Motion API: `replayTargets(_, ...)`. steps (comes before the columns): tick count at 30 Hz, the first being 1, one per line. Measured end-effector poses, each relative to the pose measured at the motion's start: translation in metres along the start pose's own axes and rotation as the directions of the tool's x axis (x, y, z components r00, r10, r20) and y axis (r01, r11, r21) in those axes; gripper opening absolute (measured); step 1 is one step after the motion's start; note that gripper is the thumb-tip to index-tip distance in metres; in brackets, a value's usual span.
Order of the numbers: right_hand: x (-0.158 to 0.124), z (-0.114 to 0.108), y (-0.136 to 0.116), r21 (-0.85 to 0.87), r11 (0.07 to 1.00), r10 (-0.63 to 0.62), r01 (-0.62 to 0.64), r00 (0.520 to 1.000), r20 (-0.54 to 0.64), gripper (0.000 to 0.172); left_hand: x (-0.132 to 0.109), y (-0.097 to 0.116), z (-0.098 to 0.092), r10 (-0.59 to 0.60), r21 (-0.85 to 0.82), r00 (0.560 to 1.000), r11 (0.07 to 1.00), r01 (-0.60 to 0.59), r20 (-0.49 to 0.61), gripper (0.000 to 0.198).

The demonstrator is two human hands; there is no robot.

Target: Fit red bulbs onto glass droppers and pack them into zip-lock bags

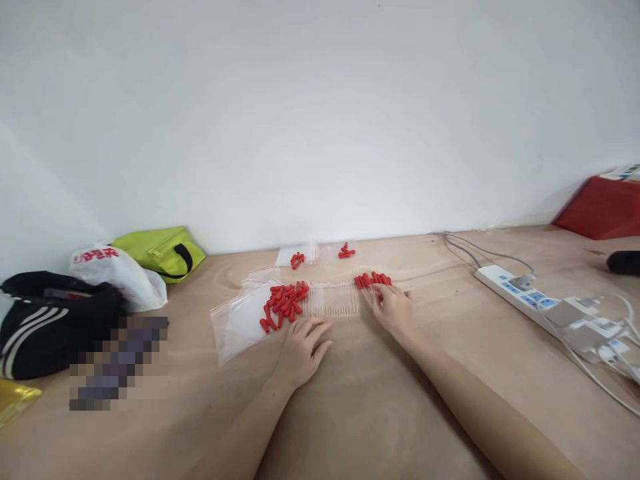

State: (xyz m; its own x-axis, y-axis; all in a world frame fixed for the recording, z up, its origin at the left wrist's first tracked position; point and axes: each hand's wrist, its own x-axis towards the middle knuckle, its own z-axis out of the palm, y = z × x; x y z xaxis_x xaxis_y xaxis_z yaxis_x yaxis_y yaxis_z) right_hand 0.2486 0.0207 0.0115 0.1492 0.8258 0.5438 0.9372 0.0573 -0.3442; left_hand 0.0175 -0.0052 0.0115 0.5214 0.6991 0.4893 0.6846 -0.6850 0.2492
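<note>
A loose pile of small red caps [283, 303] lies on the wooden table beside a row of thin clear sticks [331, 300]. My left hand [303, 348] rests flat just below the pile, fingers stretched out and holding nothing. My right hand [393, 308] reaches to a smaller cluster of red caps [373, 280] at the right end of the sticks; its fingertips touch them, fingers extended. An empty clear zip bag [236, 323] lies left of the pile. Two small bags with a few red caps each [297, 259] [345, 251] lie farther back.
At the left are a black striped bag [47, 323], a white plastic bag [117, 273] and a lime-green pouch [163, 250]. A white power strip [520, 293] with plugs and cables runs along the right. A red box [603, 208] stands at the far right by the wall.
</note>
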Motion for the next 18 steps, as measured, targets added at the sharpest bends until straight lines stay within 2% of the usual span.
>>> replayTargets(3, 0.012, 0.009, 0.002, -0.04, 0.991, 0.129, -0.128, 0.991, 0.029, 0.024, 0.001, 0.003, 0.0, 0.015, -0.039, 1.0, 0.999, -0.014, 0.012, 0.018)
replayTargets(8, 0.019, 0.016, -0.005, -0.106, 0.97, 0.23, -0.217, 0.964, 0.132, 0.022, 0.001, 0.005, -0.002, 0.0, -0.069, 1.0, 0.998, 0.002, 0.029, 0.015)
replayTargets(14, 0.019, 0.015, -0.005, -0.138, 0.966, 0.238, -0.217, 0.958, 0.159, 0.021, 0.001, 0.006, -0.002, -0.006, -0.093, 0.999, 0.996, 0.01, 0.05, 0.016)
replayTargets(18, 0.016, 0.014, -0.01, -0.104, 0.983, 0.166, -0.149, 0.968, 0.186, 0.023, 0.002, 0.007, -0.004, -0.021, -0.061, 0.999, 0.998, 0.023, 0.044, 0.015)
